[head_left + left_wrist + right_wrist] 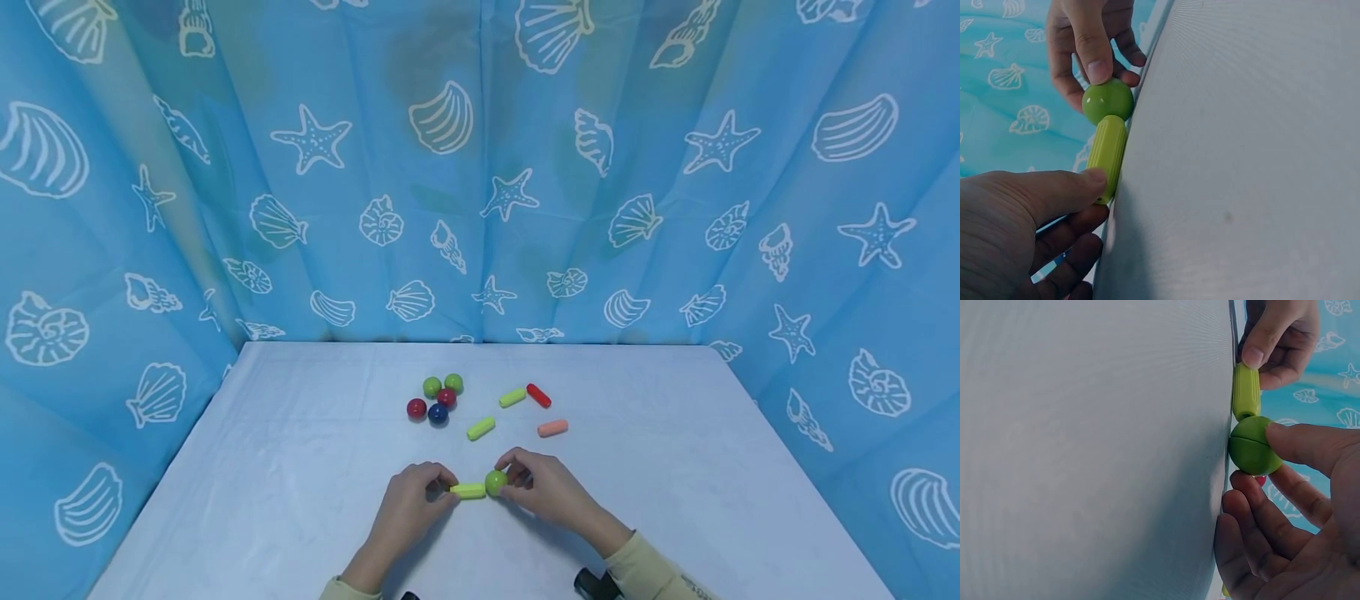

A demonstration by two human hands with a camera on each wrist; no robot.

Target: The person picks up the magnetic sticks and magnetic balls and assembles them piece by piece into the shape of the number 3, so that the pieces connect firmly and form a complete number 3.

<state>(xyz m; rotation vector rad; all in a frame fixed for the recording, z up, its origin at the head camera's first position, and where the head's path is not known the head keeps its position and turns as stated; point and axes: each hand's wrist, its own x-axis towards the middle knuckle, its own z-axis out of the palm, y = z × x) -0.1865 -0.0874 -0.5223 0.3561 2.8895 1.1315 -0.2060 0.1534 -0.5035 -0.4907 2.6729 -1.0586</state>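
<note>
My left hand (411, 504) pinches one end of a yellow-green ribbed rod (469, 492) between thumb and fingers. A shiny green ball (496, 482) is held by my right hand (551, 492), thumb on one side and fingers on the other. Ball and rod touch end to end low over the white table, as the left wrist view shows with the ball (1108, 100) against the tip of the rod (1108, 153). In the right wrist view a seam line runs round the ball (1254, 447). Whether the two parts are joined cannot be told.
Behind the hands lie two green balls (432, 387), two dark red balls (417, 408) and a blue ball (438, 414). To their right are two yellow-green rods (481, 428), a red rod (538, 395) and a salmon rod (552, 427). A blue shell-patterned curtain (480, 208) surrounds the white table (300, 467).
</note>
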